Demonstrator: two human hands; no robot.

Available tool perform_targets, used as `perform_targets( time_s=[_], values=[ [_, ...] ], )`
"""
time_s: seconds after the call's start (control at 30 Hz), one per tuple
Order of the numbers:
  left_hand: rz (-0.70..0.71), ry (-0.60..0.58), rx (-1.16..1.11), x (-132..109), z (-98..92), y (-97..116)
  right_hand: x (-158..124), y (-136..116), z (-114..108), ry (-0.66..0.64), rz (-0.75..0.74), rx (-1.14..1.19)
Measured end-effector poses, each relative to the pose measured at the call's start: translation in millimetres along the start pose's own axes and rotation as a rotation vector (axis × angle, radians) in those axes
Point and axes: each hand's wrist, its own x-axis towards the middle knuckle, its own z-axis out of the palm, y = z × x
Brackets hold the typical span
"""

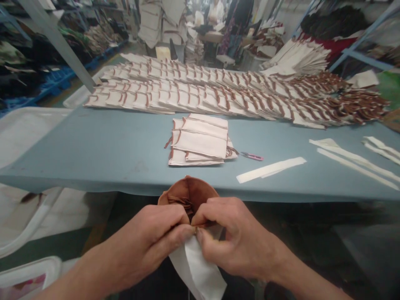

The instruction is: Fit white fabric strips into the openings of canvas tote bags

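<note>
Just in front of the table edge I hold a brown fabric piece [200, 189], curved open like a pouch or cap, with gathered folds inside it. My left hand [156, 237] pinches its near edge between thumb and forefinger. Right beside it, my right hand [228, 237] pinches the same edge, the fingertips of both hands almost touching. A white strip [203, 275] hangs down from under the fingers. How it joins the brown fabric is hidden by my fingertips.
On the blue table [93, 146] lies a small stack of cream pieces with brown trim [201, 139], beside pink thread snips [252, 156]. White strips [271, 168] lie to the right. Long overlapping rows of cream pieces [187, 91] line the back. White tubs [28, 121] stand left.
</note>
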Motion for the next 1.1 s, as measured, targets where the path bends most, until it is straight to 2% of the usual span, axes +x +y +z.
perform_targets(
  time_s=[0.07,0.13,0.23,0.37,0.5,0.67,0.77,0.83,0.9,0.97,1.03,1.1],
  values=[
    [0.128,0.012,0.123,-2.1,3.9,-10.4,-0.1,0.9,4.2,0.016,-0.027,-0.054],
    [0.191,0.004,0.177,-7.0,6.3,-20.2,-0.5,1.9,8.9,0.017,-0.041,-0.096],
    [0.096,-0.073,0.070,-14.7,2.2,-26.7,-0.9,3.6,15.5,0.016,-0.066,-0.126],
    [-0.056,-0.131,-0.101,-13.7,-6.6,-18.3,0.5,5.5,20.0,0.032,-0.120,-0.150],
    [-0.104,-0.039,-0.123,-2.5,1.5,-5.0,2.2,6.3,17.9,0.039,-0.140,-0.224],
    [-0.087,0.129,0.001,6.2,21.1,0.3,-1.3,11.2,14.5,0.070,-0.124,-0.236],
    [-0.046,0.152,-0.046,9.5,26.7,-3.6,-5.2,14.0,12.7,0.081,-0.102,-0.191],
    [-0.047,0.130,-0.174,11.4,29.3,-8.0,-6.4,13.8,8.5,0.085,-0.081,-0.131],
    [-0.073,0.082,-0.352,12.7,32.0,-12.6,-5.6,13.3,1.2,0.018,-0.008,0.015],
    [-0.102,0.041,-0.504,13.5,34.4,-15.7,-3.0,14.9,-7.3,-0.124,0.091,0.221],
    [-0.132,0.032,-0.574,14.6,36.1,-16.8,0.4,20.0,-13.1,-0.251,0.171,0.395],
    [-0.157,0.048,-0.591,16.2,37.5,-16.7,3.1,27.6,-13.9,-0.307,0.194,0.504]
  ],
)
